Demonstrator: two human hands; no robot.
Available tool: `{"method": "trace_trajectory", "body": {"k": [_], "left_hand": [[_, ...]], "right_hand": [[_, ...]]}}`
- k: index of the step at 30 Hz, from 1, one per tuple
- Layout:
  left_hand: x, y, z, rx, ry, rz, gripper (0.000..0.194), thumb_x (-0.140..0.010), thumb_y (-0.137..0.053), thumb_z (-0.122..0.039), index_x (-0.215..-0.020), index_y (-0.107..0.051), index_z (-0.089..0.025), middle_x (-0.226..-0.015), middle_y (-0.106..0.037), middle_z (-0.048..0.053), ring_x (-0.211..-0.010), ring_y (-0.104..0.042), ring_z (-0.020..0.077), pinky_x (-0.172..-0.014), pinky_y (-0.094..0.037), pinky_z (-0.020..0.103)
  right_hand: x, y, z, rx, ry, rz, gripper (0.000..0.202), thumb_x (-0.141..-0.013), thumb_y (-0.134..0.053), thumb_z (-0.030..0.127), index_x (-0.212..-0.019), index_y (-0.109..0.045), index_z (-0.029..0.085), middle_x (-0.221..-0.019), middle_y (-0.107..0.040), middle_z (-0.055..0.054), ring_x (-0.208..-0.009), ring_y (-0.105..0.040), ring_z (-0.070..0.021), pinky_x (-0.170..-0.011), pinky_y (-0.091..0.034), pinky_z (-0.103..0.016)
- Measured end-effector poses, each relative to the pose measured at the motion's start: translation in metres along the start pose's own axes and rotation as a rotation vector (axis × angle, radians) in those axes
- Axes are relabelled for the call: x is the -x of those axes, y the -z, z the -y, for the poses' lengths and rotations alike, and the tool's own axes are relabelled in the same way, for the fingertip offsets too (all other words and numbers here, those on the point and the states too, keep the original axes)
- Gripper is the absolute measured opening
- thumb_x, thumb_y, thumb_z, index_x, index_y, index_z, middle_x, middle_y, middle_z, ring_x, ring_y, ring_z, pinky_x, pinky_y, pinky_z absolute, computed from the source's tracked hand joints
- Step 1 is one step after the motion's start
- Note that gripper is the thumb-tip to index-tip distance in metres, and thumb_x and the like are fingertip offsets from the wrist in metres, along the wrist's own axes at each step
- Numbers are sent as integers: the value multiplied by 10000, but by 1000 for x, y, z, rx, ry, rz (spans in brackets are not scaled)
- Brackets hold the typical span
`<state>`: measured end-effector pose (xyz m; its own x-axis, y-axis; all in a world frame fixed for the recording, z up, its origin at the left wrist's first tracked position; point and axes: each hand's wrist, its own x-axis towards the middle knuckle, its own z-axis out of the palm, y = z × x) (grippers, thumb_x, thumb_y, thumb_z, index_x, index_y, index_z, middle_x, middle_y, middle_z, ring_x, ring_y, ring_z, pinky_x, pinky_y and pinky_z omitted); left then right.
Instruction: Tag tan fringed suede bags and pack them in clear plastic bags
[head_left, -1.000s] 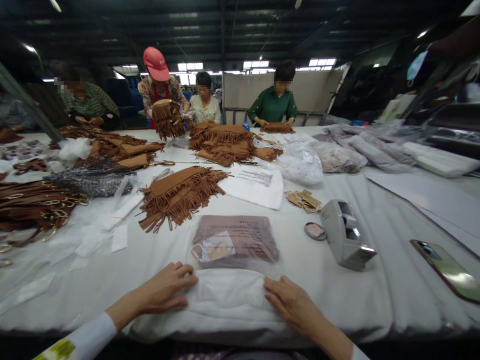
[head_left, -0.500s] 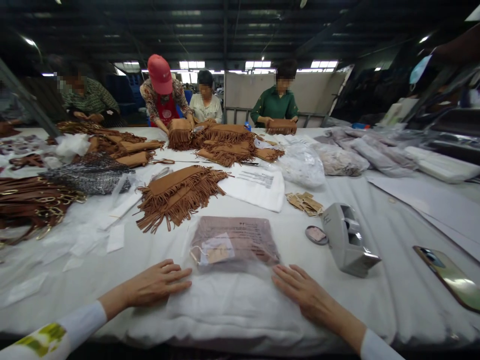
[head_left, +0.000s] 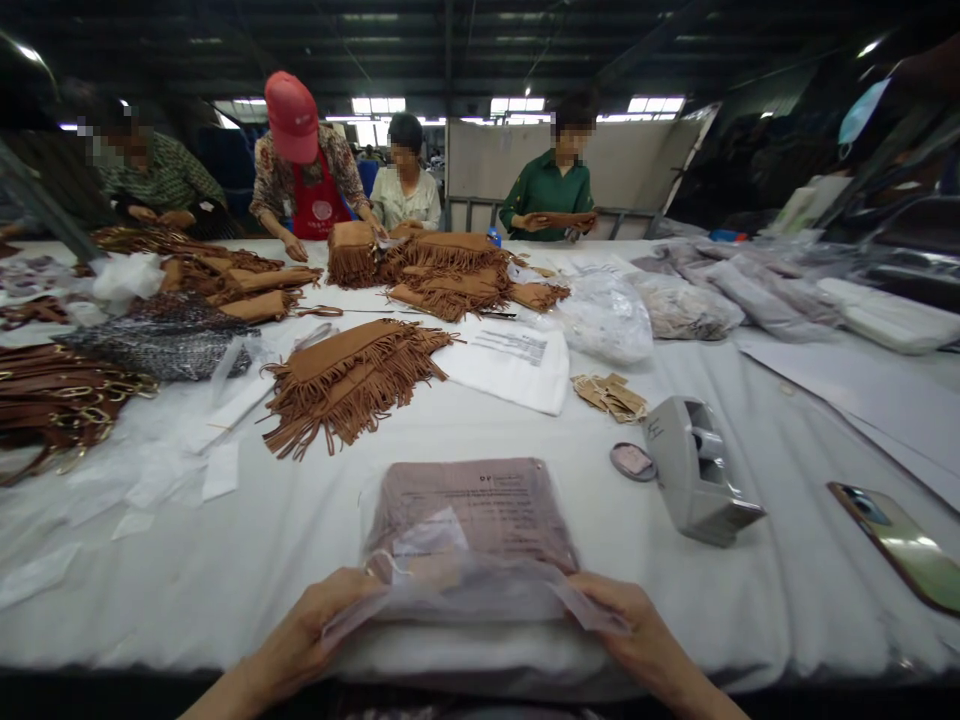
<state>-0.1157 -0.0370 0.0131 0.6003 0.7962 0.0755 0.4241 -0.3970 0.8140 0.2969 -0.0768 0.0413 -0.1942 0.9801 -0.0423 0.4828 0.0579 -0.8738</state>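
Observation:
A clear plastic bag lies on the white-covered table near its front edge. Inside it shows a flat brown item, with printed lettering on the plastic over it and a tag on a white string. My left hand is closed on the left side of the bag's near edge. On the right side of that same edge, my right hand grips the plastic. The edge between both hands is lifted and folded back toward the brown item.
Fringed brown leather pieces lie beyond the bag, beside a stack of white bags. To the right are paper tags, a grey tape dispenser, a small round dish and a phone. Co-workers handle pieces across the table.
My hands have gone from lying flat beside the bag to gripping its near edge and lifting it. The bag with the brown item sits nearer to me.

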Motion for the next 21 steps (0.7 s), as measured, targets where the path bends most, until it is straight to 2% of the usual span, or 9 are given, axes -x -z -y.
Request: {"method": "trace_trajectory", "body": {"k": [2,4,5,8,10,13,18,21], "left_hand": [[-8,-8,-4,111,121,-184,285,-916,-456,-399,-845,-658,-211,-815,-675,39,-790,-615,179,-743,-473,249],[-20,-16,-5,215,276,-390,375,-904,-457,-461,-671,-588,-198,-613,-591,-1,-624,-557,151,-607,-444,222],[-27,-20,-5,259,345,-476,395,-897,-453,-492,-656,-564,-199,-551,-542,-20,-565,-520,142,-554,-421,217],[-40,-29,-1,316,443,-630,393,-875,-436,-557,-754,-572,-208,-466,-444,-64,-453,-437,133,-465,-374,220],[-41,-31,3,245,457,-700,399,-876,-412,-570,-811,-575,-212,-452,-391,-79,-418,-393,129,-435,-341,223],[-37,-31,12,37,435,-731,383,-888,-392,-548,-795,-564,-219,-479,-337,-80,-422,-359,122,-444,-307,230],[-33,-31,31,-187,387,-631,352,-928,-339,-476,-738,-506,-232,-509,-351,-74,-445,-401,118,-511,-331,239],[-36,-28,40,-280,392,-573,346,-944,-325,-455,-716,-468,-236,-496,-379,-69,-457,-426,124,-521,-317,242]], "right_hand": [[-6,-9,-2,-43,-71,-190,403,-811,-572,535,-625,-664,190,-619,-651,-21,-617,-597,-171,-615,-476,-247],[-12,-20,-9,-102,-155,-371,512,-793,-551,605,-490,-547,191,-476,-547,-1,-498,-514,-146,-540,-439,-248],[-15,-25,-14,-133,-189,-432,535,-788,-542,625,-470,-504,197,-439,-504,11,-460,-475,-134,-509,-418,-246],[-18,-34,-25,-194,-239,-506,503,-780,-542,640,-535,-506,202,-428,-482,31,-424,-445,-124,-466,-384,-241],[-18,-35,-26,-180,-255,-532,486,-796,-511,645,-591,-525,205,-422,-479,37,-410,-444,-127,-451,-375,-242],[-18,-34,-21,-85,-268,-590,498,-823,-442,655,-590,-488,217,-400,-413,54,-392,-406,-123,-429,-344,-242],[-24,-33,-22,192,-198,-667,528,-857,-380,627,-529,-407,213,-468,-338,55,-465,-353,-105,-469,-300,-235],[-27,-32,-30,327,-170,-638,541,-901,-324,587,-524,-404,208,-462,-366,45,-469,-379,-107,-492,-305,-238]]}}
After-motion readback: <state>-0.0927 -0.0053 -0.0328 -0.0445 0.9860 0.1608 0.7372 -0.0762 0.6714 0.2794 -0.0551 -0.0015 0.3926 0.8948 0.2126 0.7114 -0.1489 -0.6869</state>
